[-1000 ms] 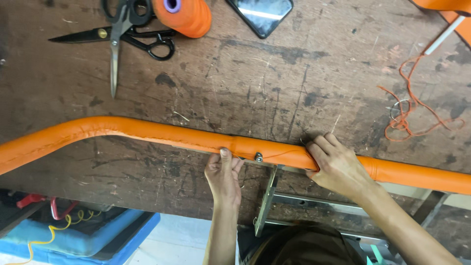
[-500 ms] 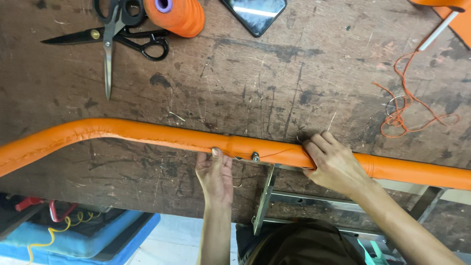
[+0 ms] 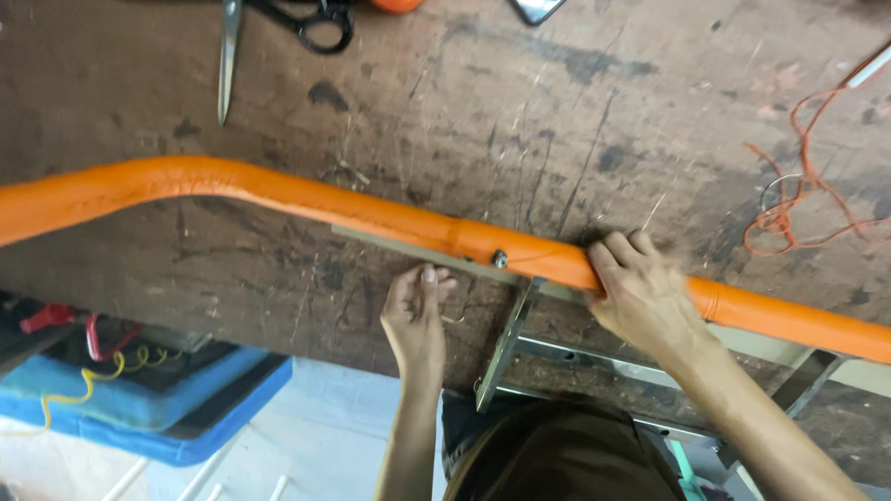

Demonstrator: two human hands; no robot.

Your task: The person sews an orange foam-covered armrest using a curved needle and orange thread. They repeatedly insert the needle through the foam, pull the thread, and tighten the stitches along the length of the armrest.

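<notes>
Right hand (image 3: 642, 295) clamped over orange padded bar (image 3: 278, 197) lying across scarred wooden bench (image 3: 464, 111), left hand (image 3: 415, 315) pinched narrow just below the bar near a small bolt (image 3: 500, 260), scissors (image 3: 278, 28) at far edge.

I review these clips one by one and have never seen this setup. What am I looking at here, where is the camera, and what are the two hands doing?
There is no machine: a person works with two bare hands, and the one camera sits on their head, looking down past their dark hair. The right hand lies over a long orange padded tube that runs across a worn wooden workbench. The left hand is just below the tube, fingertips pinched together; whether it holds something thin, I cannot tell. Between the hands a small bolt sits on the tube, with a metal bracket under it. At the far edge lie scissors; loose orange thread lies to the right. A blue bin stands on the floor.
</notes>
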